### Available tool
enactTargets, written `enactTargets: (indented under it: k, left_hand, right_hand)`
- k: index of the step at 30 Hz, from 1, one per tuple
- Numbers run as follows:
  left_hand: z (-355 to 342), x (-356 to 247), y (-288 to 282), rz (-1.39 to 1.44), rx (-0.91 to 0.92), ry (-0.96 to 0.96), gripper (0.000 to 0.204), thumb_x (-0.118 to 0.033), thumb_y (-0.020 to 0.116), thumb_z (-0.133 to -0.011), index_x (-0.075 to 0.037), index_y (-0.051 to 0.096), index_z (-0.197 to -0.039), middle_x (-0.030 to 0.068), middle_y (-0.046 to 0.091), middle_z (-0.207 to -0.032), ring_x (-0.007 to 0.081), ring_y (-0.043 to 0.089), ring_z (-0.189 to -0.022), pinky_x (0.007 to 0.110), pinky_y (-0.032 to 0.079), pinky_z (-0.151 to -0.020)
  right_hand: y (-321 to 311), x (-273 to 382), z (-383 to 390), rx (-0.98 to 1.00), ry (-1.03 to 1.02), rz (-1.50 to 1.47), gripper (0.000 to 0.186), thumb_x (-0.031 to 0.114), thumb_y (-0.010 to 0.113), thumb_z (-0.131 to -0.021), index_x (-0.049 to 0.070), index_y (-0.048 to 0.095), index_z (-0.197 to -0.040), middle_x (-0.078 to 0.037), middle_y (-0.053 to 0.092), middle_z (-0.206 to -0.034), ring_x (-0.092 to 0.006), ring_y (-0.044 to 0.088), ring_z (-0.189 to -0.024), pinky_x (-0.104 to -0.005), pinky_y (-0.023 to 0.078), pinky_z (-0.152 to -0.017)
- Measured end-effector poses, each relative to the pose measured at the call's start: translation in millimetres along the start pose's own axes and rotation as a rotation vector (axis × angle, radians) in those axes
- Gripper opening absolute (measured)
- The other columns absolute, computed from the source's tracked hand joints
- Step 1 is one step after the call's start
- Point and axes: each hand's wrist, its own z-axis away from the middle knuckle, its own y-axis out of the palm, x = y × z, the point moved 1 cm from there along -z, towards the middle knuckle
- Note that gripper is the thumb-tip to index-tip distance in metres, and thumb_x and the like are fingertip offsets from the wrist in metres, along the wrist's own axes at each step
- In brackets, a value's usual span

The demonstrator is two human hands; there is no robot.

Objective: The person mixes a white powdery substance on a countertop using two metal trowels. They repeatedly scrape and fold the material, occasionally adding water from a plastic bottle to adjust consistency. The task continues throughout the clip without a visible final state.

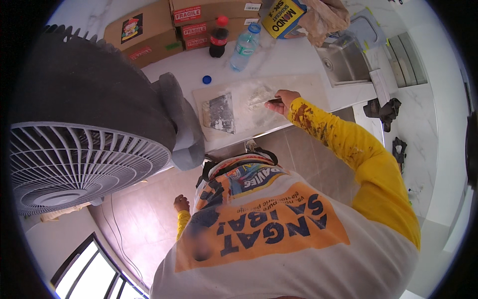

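Note:
My right hand (285,102), in a yellow sleeve stained with dark spots, is closed around the dark handle of a putty knife (273,101). Its blade end points left into a patch of whitish powdery paste (260,95) and is hard to make out there. Under the paste lies a pale, dusty board (298,89) on the counter. A grey rectangular metal plate (219,113), smeared white, rests on the board's left part. My left hand (181,203) hangs low beside my body, away from the counter, its fingers curled with nothing visible in them.
A big grey fan (89,164) stands close on the left. Cardboard boxes (149,37), a cola bottle (218,40), a clear water bottle (245,49), a blue cap (207,79) and a yellow-blue bag (284,19) sit on the counter. At right is a metal sink (343,65).

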Motion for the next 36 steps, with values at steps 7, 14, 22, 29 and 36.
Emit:
enactTargets:
  k: [7, 14, 22, 29, 36]
  left_hand:
    - [13.3, 24.7, -6.3, 0.061, -0.042, -0.082, 0.023, -0.005, 0.058, -0.082, -0.004, 0.066, -0.104, 0.0083, 0.063, -0.07, 0.0151, 0.057, -0.05, 0.027, 0.042, -0.037]
    - [3.8, 34.4, -10.6, 0.089, -0.032, -0.143, 0.022, -0.005, 0.058, -0.083, -0.005, 0.064, -0.104, 0.0071, 0.062, -0.071, 0.0145, 0.056, -0.05, 0.027, 0.042, -0.037]
    - [-10.8, -1.5, -3.4, -0.133, 0.044, 0.075, 0.027, -0.006, 0.058, -0.082, -0.003, 0.064, -0.108, 0.0088, 0.064, -0.074, 0.0155, 0.058, -0.052, 0.028, 0.045, -0.04]
    - [-8.3, -13.1, 5.4, -0.043, 0.089, 0.037, 0.022, -0.006, 0.058, -0.082, -0.003, 0.066, -0.102, 0.0084, 0.063, -0.071, 0.0149, 0.057, -0.05, 0.027, 0.045, -0.04]
    - [-9.0, -2.7, 1.5, 0.023, 0.025, -0.036, 0.019, -0.007, 0.058, -0.083, -0.005, 0.065, -0.101, 0.0071, 0.062, -0.069, 0.0144, 0.057, -0.049, 0.027, 0.044, -0.039]
  right_hand:
    - [20.7, 25.3, -10.3, -0.006, -0.046, 0.474, 0.02, 0.01, 0.053, -0.092, -0.009, 0.055, -0.098, -0.024, 0.067, -0.088, -0.0303, 0.072, -0.082, -0.0348, 0.062, -0.062]
    - [50.6, -7.7, -69.0, 0.03, -0.568, 1.539, 0.03, 0.021, 0.06, -0.085, -0.009, 0.064, -0.091, -0.027, 0.068, -0.085, -0.0318, 0.071, -0.08, -0.0358, 0.058, -0.072]
    - [-0.4, 28.3, -26.7, 0.087, -0.157, 0.792, 0.034, 0.014, 0.055, -0.086, -0.012, 0.055, -0.107, -0.024, 0.066, -0.075, -0.0316, 0.068, -0.057, -0.0383, 0.056, -0.044]
    - [22.2, 14.5, -17.8, 0.109, -0.331, 1.001, 0.028, 0.008, 0.05, -0.084, -0.012, 0.046, -0.104, -0.027, 0.065, -0.07, -0.0317, 0.067, -0.05, -0.04, 0.055, -0.043]
    - [15.0, 32.0, -12.3, 0.196, -0.282, 1.245, 0.032, 0.013, 0.053, -0.084, -0.004, 0.049, -0.11, -0.019, 0.063, -0.07, -0.0243, 0.063, -0.045, -0.0345, 0.05, -0.037]
